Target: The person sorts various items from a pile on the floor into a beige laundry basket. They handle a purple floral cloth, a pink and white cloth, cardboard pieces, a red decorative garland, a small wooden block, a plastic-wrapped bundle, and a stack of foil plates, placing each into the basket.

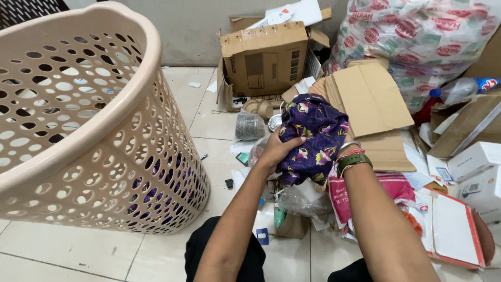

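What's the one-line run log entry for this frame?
left hand: grips purple floral cloth | right hand: hidden behind cloth | beige perforated plastic laundry basket: left, tilted | flattened brown cardboard: behind

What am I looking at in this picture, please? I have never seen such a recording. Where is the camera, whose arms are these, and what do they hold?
There is no machine here. A person wears one camera on the head, and it looks down at that person's own bare arms.

Both hands hold a crumpled purple cloth with a flower print. The left hand grips its left side, with the fingers pressed into the fabric. The right hand is mostly hidden behind the cloth; its wrist wears a green band.

On the left stands a tall beige plastic laundry basket with round holes, with something purple seen through the holes low down. It stands on a pale tiled floor. Ahead lie an open brown cardboard box, flat cardboard sheets, a large printed plastic sack and small white boxes.
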